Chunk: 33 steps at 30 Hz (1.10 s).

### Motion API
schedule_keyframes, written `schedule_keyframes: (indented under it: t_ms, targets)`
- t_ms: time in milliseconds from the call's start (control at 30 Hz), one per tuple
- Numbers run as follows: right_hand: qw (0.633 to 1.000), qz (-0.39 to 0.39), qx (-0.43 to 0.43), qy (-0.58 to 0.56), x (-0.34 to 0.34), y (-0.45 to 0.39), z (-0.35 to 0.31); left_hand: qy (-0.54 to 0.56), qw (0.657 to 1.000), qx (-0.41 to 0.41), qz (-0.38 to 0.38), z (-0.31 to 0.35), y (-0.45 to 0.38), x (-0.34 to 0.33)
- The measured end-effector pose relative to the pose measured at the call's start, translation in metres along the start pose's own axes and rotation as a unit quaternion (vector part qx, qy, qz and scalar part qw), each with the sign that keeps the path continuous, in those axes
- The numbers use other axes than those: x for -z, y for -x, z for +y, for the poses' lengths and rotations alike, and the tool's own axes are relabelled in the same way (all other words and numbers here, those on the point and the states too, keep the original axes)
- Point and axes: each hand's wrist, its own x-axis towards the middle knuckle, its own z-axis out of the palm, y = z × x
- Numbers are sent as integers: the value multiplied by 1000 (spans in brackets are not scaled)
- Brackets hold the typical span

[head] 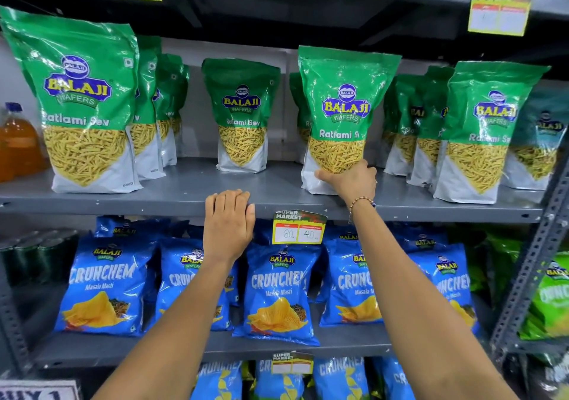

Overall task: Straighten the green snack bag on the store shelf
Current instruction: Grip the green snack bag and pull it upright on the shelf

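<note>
A green and white Ratlami Sev snack bag (pixel 343 107) stands upright near the front of the grey metal shelf (pixel 172 196), right of centre. My right hand (pixel 351 181) grips its lower right corner, thumb across the front of the bag. The fingers of my left hand (pixel 229 224) are curled over the shelf's front edge, left of the price tag, and hold no item.
More green Ratlami Sev bags stand in rows along the same shelf: a large one at far left (pixel 83 101), one set back in the middle (pixel 241 116), several at right (pixel 489 131). Blue Crunchem bags (pixel 277 288) fill the shelf below. A price tag (pixel 298 228) hangs on the shelf edge.
</note>
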Motion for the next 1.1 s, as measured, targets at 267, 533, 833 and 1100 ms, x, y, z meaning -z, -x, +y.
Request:
schedule_keyframes:
  t_ms: [267, 533, 833, 1100]
  targets:
    - [1000, 6, -7, -16, 11, 19, 1, 4, 1000, 17, -20, 4, -1, 6]
    - [1000, 15, -10, -21, 17, 30, 0, 12, 999, 19, -35, 5, -1, 10]
    - [999, 23, -1, -22, 24, 42, 2, 13, 998, 19, -61, 4, -1, 14]
    - [999, 42, -4, -20, 22, 47, 2, 20, 998, 22, -61, 3, -1, 13]
